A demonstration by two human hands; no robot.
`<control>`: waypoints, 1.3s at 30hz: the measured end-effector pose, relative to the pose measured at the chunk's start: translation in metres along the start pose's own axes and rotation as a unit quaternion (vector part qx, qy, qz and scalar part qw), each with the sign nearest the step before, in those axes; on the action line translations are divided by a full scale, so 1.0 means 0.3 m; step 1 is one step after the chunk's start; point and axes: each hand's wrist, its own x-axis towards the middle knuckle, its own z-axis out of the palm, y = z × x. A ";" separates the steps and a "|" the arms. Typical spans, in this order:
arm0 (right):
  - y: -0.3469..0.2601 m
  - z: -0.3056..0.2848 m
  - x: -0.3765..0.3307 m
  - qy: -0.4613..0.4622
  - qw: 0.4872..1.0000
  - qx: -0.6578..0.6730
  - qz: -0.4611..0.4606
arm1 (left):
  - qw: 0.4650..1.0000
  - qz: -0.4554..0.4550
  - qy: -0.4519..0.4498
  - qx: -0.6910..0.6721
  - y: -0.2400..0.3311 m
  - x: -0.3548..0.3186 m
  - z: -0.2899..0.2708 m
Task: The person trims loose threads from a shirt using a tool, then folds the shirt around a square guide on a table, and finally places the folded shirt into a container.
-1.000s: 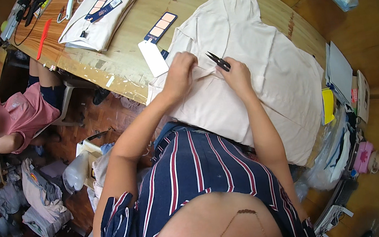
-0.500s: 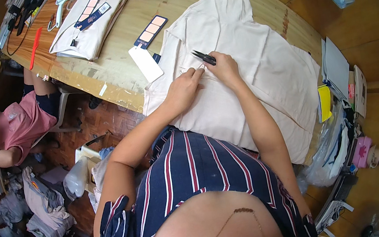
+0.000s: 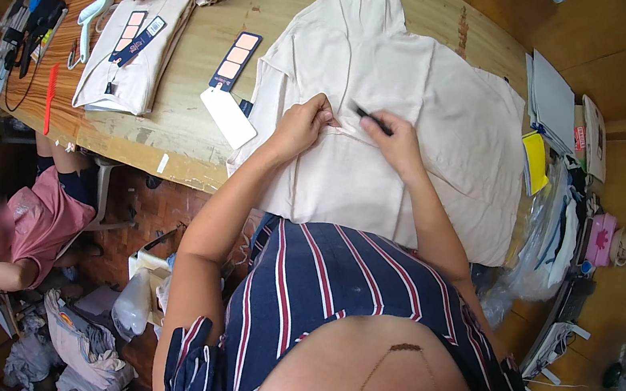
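1. Head view, against the earlier frames: the garment (image 3: 396,102) is seen lying flat on the wooden table (image 3: 277,7) as before. Both hands are kept on the same fold, the left hand (image 3: 303,126) now drawn in closer to the right hand (image 3: 396,143). The whole scene is shifted slightly in the picture, as the head has turned.
2. The left hand is closed, its fingers curled and pinched on a ridge of the cream cloth near the garment's middle.
3. The right hand is closed around a small dark tool (image 3: 371,119), held between thumb and fingers; the tool's tip is pointed up and to the left, towards the left hand, just above the pinched fold. The heel of the hand is rested on the cloth.
4. The garment is spread across the table's near edge, directly in front of the person, with its lower part hung over the edge.
5. A white tag (image 3: 228,117) and a dark card (image 3: 234,60) are laid just left of the garment. A folded garment (image 3: 131,61) is placed further left. Another person (image 3: 19,231) is seated below the table at the left.
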 end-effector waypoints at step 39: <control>0.019 0.003 -0.124 0.113 0.934 -0.200 -0.273 | 0.909 0.234 0.009 0.346 0.009 -0.043 -0.117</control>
